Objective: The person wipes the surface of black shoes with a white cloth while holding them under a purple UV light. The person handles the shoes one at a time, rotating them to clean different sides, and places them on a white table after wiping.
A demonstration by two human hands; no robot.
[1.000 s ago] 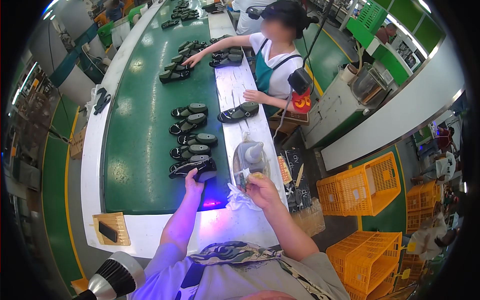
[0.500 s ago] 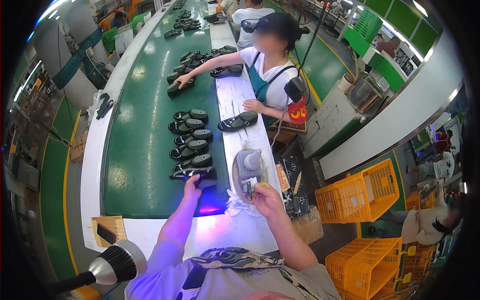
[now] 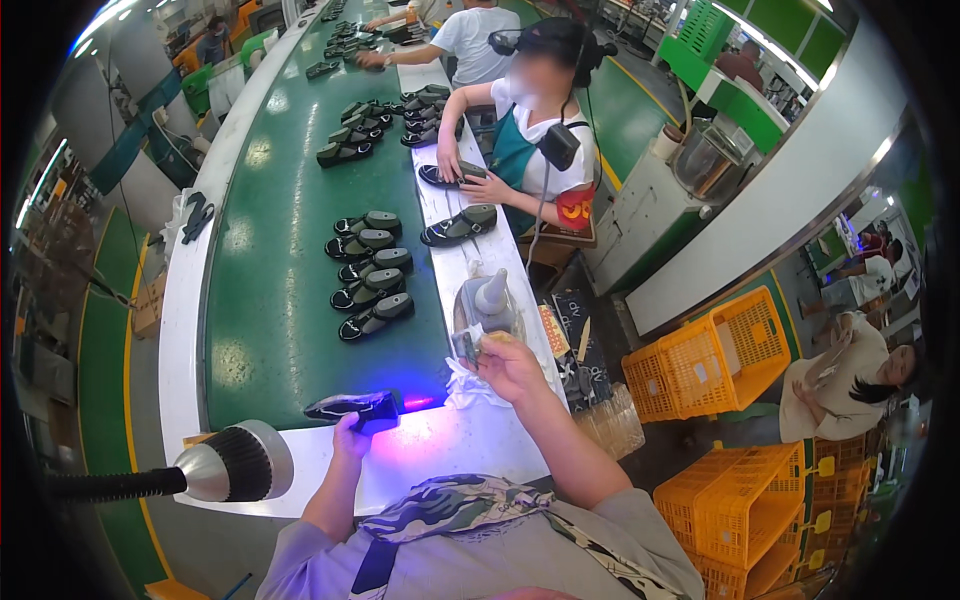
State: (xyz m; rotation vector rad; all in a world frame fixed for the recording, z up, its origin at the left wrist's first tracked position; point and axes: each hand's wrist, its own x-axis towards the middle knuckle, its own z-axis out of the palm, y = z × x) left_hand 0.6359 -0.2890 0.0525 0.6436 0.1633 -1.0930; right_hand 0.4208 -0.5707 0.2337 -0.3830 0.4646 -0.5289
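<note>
My left hand (image 3: 349,438) is closed on a black shoe (image 3: 370,406), holding it at the near end of the green conveyor under violet light. My right hand (image 3: 512,364) pinches a small dark and whitish piece (image 3: 466,346) that is too small to name. Just beyond my right fingers, a grey bottle with a pointed nozzle (image 3: 492,296) stands in a tray on the white ledge. A crumpled white cloth (image 3: 472,388) lies below that hand. Farther up the belt is a row of several black shoes (image 3: 376,316), apart from the one I hold.
A lamp with a silver and black head (image 3: 240,462) juts in at lower left. Across the ledge a co-worker (image 3: 540,140) has both hands on a shoe; another shoe (image 3: 460,226) rests nearer. Orange crates (image 3: 715,355) stack at right. The green belt (image 3: 270,330) runs away from me.
My left hand has drawn the shoe away from the row, toward me and slightly left. The co-worker has brought a shoe from the belt onto the ledge.
</note>
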